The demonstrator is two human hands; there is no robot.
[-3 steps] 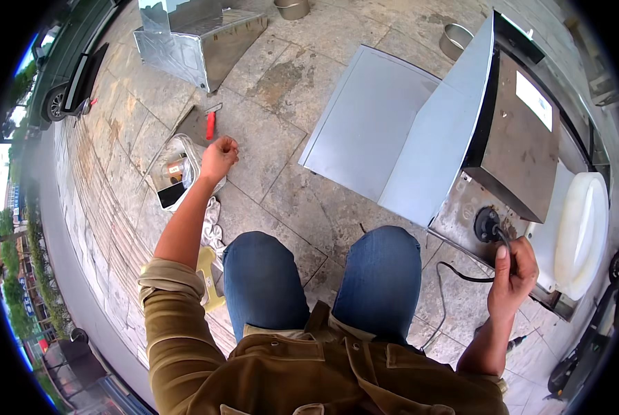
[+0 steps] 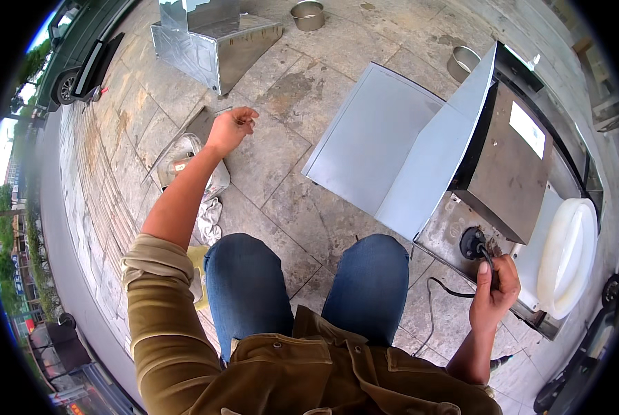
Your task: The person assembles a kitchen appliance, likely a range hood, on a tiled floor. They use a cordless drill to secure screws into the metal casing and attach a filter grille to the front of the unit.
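The person's right hand point(image 2: 494, 289) gripped a black cord point(image 2: 458, 294) between thumb and fingers, just below the round black fitting point(image 2: 472, 243) on the side of the metal machine point(image 2: 510, 166). A white ring point(image 2: 569, 259) stood beside that machine, near the same hand. The left hand point(image 2: 230, 130) hung above the paved floor point(image 2: 276, 166) with its fingers loosely curled; whether they held anything could not be told. A white cloth point(image 2: 209, 221) lay near the person's left knee point(image 2: 246, 270).
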